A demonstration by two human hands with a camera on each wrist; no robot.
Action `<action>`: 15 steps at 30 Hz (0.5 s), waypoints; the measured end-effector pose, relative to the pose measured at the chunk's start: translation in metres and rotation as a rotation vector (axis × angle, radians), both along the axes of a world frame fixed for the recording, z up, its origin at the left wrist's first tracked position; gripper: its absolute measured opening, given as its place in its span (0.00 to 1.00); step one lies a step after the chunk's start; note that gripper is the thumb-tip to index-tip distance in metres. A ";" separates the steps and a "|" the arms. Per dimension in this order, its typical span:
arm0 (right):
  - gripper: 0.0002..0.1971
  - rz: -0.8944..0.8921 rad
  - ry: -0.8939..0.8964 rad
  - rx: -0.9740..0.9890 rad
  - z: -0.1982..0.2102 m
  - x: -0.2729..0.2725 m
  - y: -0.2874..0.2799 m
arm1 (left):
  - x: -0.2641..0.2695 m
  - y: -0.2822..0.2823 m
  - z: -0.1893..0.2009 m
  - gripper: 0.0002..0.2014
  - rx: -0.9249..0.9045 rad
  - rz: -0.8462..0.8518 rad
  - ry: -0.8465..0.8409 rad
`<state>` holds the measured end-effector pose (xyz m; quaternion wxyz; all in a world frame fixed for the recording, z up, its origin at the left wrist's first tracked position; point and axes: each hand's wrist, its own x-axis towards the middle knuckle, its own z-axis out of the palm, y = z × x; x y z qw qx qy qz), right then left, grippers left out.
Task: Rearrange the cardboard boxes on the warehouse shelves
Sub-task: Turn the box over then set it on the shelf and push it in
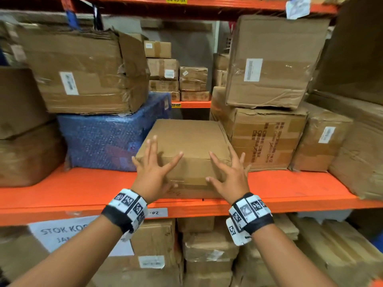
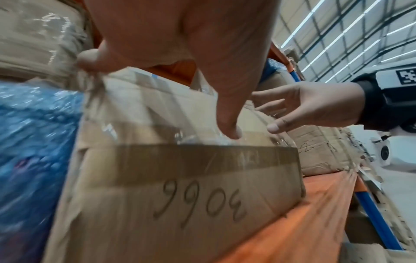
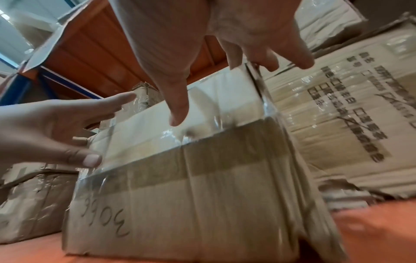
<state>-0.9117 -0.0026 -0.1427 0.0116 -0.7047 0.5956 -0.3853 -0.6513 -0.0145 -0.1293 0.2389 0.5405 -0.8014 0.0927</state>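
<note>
A: Where's the cardboard box [image 1: 187, 146]?
B: On the orange shelf [image 1: 83, 189], between the blue-wrapped parcel [image 1: 107, 137] and a printed carton [image 1: 267, 137].
A: And the hands?
B: Left hand [image 1: 152, 175] and right hand [image 1: 230, 179] have fingers spread wide at its near top edge, gripping nothing.

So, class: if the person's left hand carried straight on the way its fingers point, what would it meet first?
Most likely the plain cardboard box on the orange shelf: the left hand is spread just over its near top edge. Whether the fingertips already touch is unclear.
</note>
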 end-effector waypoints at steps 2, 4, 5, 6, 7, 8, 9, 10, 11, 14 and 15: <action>0.45 -0.007 0.118 -0.018 0.016 -0.001 -0.008 | -0.007 -0.010 0.016 0.48 0.103 0.022 -0.018; 0.48 0.018 0.233 0.032 0.024 -0.002 -0.017 | -0.012 -0.019 0.022 0.44 0.163 0.105 -0.051; 0.49 0.039 0.275 0.077 0.026 -0.003 -0.021 | -0.013 -0.023 0.022 0.44 0.169 0.148 -0.085; 0.50 0.061 0.307 0.114 0.026 -0.003 -0.026 | -0.014 -0.026 0.021 0.45 0.155 0.181 -0.131; 0.51 0.080 0.328 0.130 0.025 -0.004 -0.030 | -0.015 -0.029 0.020 0.46 0.115 0.199 -0.188; 0.51 0.095 0.327 0.127 0.024 -0.005 -0.033 | -0.014 -0.033 0.017 0.46 0.056 0.194 -0.247; 0.50 0.106 0.315 0.119 0.023 -0.006 -0.036 | -0.012 -0.038 0.015 0.47 0.000 0.166 -0.285; 0.50 0.110 0.304 0.114 0.022 -0.007 -0.040 | -0.010 -0.043 0.014 0.48 -0.037 0.121 -0.294; 0.50 0.108 0.302 0.117 0.022 -0.008 -0.045 | -0.007 -0.049 0.014 0.49 -0.053 0.070 -0.288; 0.51 0.093 0.298 0.148 0.025 -0.012 -0.061 | -0.003 -0.069 0.013 0.51 -0.070 -0.038 -0.240; 0.51 0.089 0.295 0.159 0.026 -0.013 -0.066 | -0.005 -0.075 0.013 0.51 -0.079 -0.051 -0.227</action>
